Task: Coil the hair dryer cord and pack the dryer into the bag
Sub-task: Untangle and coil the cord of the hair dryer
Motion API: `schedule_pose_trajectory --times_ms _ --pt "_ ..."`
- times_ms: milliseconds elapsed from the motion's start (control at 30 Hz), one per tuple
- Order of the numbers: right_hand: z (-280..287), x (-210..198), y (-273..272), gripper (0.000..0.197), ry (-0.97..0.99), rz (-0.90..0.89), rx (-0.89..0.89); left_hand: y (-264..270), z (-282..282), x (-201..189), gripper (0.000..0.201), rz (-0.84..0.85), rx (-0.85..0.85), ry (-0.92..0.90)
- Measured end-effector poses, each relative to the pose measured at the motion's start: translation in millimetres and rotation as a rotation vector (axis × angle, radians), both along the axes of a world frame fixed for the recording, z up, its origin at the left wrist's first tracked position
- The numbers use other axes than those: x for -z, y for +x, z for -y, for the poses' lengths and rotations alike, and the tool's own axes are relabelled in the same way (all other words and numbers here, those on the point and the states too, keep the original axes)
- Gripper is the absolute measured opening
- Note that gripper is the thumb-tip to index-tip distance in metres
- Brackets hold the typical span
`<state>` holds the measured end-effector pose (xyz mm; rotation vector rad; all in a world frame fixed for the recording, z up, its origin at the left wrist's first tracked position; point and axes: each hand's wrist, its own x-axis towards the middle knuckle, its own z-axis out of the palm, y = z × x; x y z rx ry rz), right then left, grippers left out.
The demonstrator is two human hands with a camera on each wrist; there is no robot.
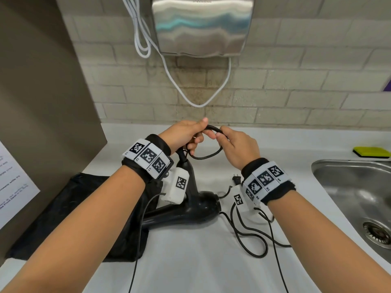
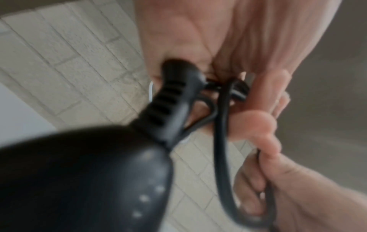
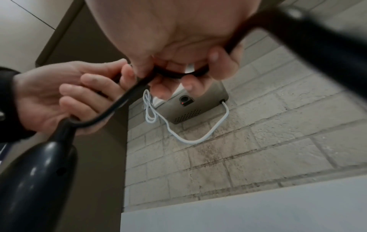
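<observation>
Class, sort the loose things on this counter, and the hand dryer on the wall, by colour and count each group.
Black: 3 — hair dryer, its cord, bag
Yellow-green: 1 — sponge
Silver: 1 — hand dryer
Total: 5

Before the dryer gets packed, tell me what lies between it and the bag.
Nothing visible does. The dryer rests on the counter with its nozzle end already over the black bag. Its cord lies mostly loose on the counter; the left hand and right hand hold only one loop.
</observation>
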<state>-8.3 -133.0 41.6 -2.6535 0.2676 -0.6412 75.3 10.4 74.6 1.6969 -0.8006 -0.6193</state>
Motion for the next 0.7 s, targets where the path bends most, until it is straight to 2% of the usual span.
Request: schedule_pose_trajectory --times_ms 100,267,433,700 --pt "-2 2 -1 0.03 -0.029 -0.043 0.035 -1 2 -1 0.043 -0.045 -0.016 0.02" --pt "-6 -2 -5 0.029 0.0 -0.007 0.008 1 4 -1 0.054 -0.051 -0.059 0.008" --pt "-8 -11 -7 0.032 0.016 0.076 -0.034 7 2 0 0.061 -0.145 0.001 -0.027" --pt "-2 -16 -9 0.035 -0.132 -0.033 -0.095 10 2 -4 0.059 -0.127 0.103 0.074"
